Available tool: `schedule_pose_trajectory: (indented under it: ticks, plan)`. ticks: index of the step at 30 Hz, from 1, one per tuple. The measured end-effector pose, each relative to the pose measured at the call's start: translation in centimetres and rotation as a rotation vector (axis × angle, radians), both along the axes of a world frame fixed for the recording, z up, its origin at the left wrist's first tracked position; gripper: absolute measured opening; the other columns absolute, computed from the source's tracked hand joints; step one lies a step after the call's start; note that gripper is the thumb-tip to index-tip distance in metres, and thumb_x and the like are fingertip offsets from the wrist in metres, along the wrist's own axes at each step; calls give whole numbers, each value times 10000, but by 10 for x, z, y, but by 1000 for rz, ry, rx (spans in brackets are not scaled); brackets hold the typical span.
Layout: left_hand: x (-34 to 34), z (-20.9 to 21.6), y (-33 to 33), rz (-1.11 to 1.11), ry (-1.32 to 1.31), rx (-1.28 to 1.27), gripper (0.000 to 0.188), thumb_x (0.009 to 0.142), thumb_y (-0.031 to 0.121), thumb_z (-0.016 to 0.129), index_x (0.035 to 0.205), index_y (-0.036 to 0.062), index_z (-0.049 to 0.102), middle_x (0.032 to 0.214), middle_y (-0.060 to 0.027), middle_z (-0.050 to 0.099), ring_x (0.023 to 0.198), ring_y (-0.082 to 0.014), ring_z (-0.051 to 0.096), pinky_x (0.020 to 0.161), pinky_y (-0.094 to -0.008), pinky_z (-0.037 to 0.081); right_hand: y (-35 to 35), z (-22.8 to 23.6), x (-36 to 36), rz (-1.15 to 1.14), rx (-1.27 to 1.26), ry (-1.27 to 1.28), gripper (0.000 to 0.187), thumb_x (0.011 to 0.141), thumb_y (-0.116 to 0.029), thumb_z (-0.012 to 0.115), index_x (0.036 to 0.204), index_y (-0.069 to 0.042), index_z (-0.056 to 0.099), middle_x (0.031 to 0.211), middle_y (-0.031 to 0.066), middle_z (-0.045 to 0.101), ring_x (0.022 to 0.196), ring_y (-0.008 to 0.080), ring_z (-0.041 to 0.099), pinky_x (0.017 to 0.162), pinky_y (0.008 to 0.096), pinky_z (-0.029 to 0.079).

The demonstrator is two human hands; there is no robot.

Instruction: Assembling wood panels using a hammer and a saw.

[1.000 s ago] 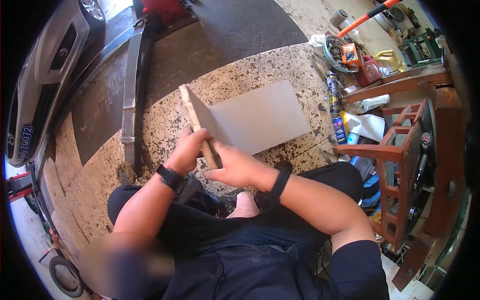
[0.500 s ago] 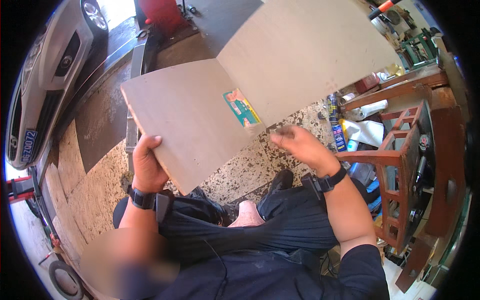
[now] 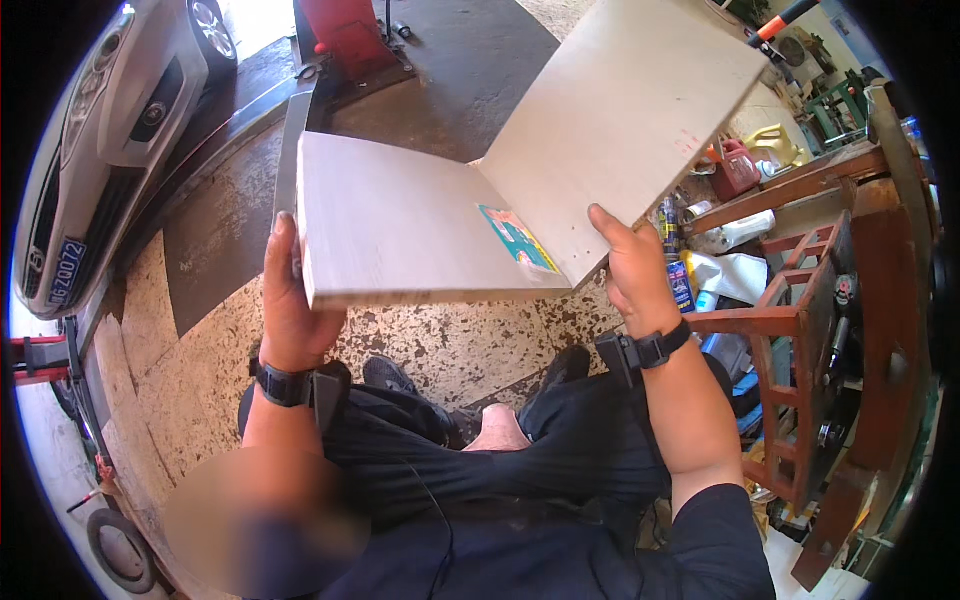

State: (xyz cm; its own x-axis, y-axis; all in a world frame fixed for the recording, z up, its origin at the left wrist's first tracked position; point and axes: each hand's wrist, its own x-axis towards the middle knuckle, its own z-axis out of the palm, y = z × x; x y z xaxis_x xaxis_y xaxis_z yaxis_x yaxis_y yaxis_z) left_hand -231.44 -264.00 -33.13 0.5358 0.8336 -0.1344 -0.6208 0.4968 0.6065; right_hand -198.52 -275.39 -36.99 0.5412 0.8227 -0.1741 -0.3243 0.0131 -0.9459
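Observation:
A large pale grey board (image 3: 400,225), with two panels meeting at a fold, is held up in front of me above my knees. I cannot tell if it is cardboard or wood. My left hand (image 3: 296,310) grips the near left corner of the left panel, with the thumb up along its edge. My right hand (image 3: 637,270) is closed on the lower edge of the right panel (image 3: 620,110), its thumb lying on the face and the other fingers mostly hidden behind. Beside the fold sits a green and yellow printed patch (image 3: 518,238) on the left panel.
A silver car (image 3: 120,150) stands at the left, near a red post (image 3: 345,35). To my right is a brown wooden rack (image 3: 790,320), with bottles, a spray can (image 3: 680,287) and a red jug (image 3: 735,170) around it. A tyre (image 3: 120,550) lies at lower left.
My right hand has moved from beside the fold onto the right panel's lower edge and closed on it. The board has tilted, showing its near edge; my left hand keeps its hold.

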Motion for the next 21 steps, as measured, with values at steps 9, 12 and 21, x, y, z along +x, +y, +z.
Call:
schedule_pose_trajectory:
  ticks: [9,12,21]
  plan:
    - [12,117,-87,2,478,1514,180,910,234,714,1012,108,635,873,-29,619,661,-157,526,629,-316,424,3,-1,18,33,-256,-23,388,906,-66,635,1259,91,597,1174,180,688,1055,263,676,938,368,525]
    - [30,147,-116,-91,419,1673,254,807,236,729,1036,153,656,731,1,606,556,-155,502,516,-319,379,4,-5,25,28,-258,7,358,893,-86,644,1198,100,630,1094,180,706,959,257,692,849,366,536]
    - [63,129,-143,215,532,1614,242,675,173,710,913,198,676,687,-7,579,519,-155,461,480,-307,327,-5,-2,31,52,-335,-3,338,889,-87,643,1174,96,650,1079,168,711,958,241,687,850,356,527]
